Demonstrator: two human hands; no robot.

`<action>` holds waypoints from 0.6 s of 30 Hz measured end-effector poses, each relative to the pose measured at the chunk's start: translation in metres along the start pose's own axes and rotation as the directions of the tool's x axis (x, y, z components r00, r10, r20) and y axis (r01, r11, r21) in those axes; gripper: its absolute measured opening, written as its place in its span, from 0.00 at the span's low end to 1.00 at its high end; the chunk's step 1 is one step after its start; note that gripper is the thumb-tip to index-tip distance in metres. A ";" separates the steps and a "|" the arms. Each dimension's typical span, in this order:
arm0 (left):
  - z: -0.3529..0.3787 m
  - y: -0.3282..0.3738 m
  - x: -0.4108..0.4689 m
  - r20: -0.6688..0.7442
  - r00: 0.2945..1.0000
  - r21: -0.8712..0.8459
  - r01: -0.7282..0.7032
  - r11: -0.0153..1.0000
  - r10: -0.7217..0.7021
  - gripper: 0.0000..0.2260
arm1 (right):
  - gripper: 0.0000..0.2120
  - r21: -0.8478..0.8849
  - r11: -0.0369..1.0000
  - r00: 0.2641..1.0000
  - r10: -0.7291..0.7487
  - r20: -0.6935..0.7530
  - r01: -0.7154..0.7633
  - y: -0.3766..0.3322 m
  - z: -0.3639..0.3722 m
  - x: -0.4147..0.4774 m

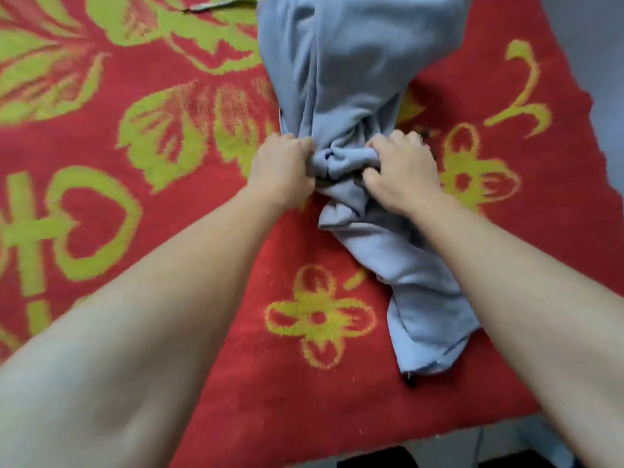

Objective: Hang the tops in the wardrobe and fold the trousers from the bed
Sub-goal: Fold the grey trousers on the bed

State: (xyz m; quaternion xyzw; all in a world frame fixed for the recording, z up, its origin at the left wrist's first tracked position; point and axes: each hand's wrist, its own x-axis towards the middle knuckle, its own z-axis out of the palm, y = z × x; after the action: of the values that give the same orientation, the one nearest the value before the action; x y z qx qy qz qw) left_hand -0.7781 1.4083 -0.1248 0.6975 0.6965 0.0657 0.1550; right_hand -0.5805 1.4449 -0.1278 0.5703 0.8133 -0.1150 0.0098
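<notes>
1 light blue garment (358,62) lies on 1 red blanket (141,417) patterned in yellow-green, running from the far edge of the view down toward the near right. It is wide and rumpled at the far end, squeezed into a tight bunch in the middle, and trails off in a narrower twisted length whose end lies at the near right. Whether it is a top or trousers cannot be told from its shape here.

2 hands work at the bunch, 1 on each side. The left hand (282,163) is on the left of it, fingers curled into the cloth and gripping a fold. The right hand (401,170) is on the right, fingers and thumb clenched round gathered cloth. Only the short knot of fabric separates them. 2 bare forearms reach in from the near corners.

On the blanket, 2 outlined flowers show: 1 near flower (320,317) left of the garment's tail, 1 right flower (472,173) just beyond the right hand. 1 heart outline (94,217) lies at the left
</notes>
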 end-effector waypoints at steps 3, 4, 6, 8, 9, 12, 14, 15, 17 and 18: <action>-0.004 0.004 -0.072 0.108 0.991 -0.070 0.084 0.994 -0.076 0.12 | 0.23 -0.006 0.999 0.995 -0.047 0.088 0.048 -0.024 0.002 -0.064; -0.003 0.006 -0.097 0.154 0.984 -0.085 0.109 0.990 -0.095 0.12 | 0.23 -0.017 0.998 0.990 -0.064 0.123 0.067 -0.031 0.003 -0.085; -0.004 0.008 -0.142 0.261 0.959 -0.124 0.151 0.981 -0.115 0.10 | 0.24 -0.021 0.991 0.972 -0.126 0.198 0.133 -0.041 0.001 -0.123; -0.011 0.007 -0.176 0.397 0.911 -0.134 0.179 0.975 -0.113 0.10 | 0.27 -0.002 0.971 0.907 -0.223 0.357 0.239 -0.052 -0.012 -0.150; -0.015 0.004 -0.190 0.481 0.872 -0.141 0.184 0.973 -0.095 0.11 | 0.29 0.009 0.959 0.858 -0.257 0.444 0.283 -0.057 -0.018 -0.159; -0.028 -0.013 -0.216 0.700 0.715 -0.198 0.206 0.958 -0.009 0.17 | 0.32 0.027 0.951 0.850 -0.287 0.442 0.308 -0.068 -0.033 -0.169; -0.038 -0.028 -0.220 0.723 0.691 -0.207 0.203 0.957 0.010 0.23 | 0.26 0.033 0.974 0.948 -0.227 0.221 0.225 -0.073 -0.043 -0.157; -0.043 -0.035 -0.218 0.669 0.743 -0.195 0.202 0.960 -0.020 0.23 | 0.21 0.056 0.982 0.982 -0.181 0.055 0.178 -0.074 -0.047 -0.146; -0.051 -0.047 -0.205 0.459 0.875 -0.153 0.249 0.956 -0.155 0.20 | 0.19 0.083 0.994 0.977 -0.055 -0.206 0.074 -0.075 -0.055 -0.119; -0.055 -0.052 -0.197 0.334 0.915 -0.158 0.292 0.943 -0.228 0.16 | 0.23 0.096 0.995 0.974 0.019 -0.227 0.003 -0.076 -0.057 -0.106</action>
State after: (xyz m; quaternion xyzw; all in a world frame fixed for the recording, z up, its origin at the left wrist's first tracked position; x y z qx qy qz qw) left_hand -0.8485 1.2187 -0.0648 0.5801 0.7397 0.0048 0.3410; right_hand -0.6072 1.3337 -0.0438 0.5827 0.8004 -0.0879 -0.1102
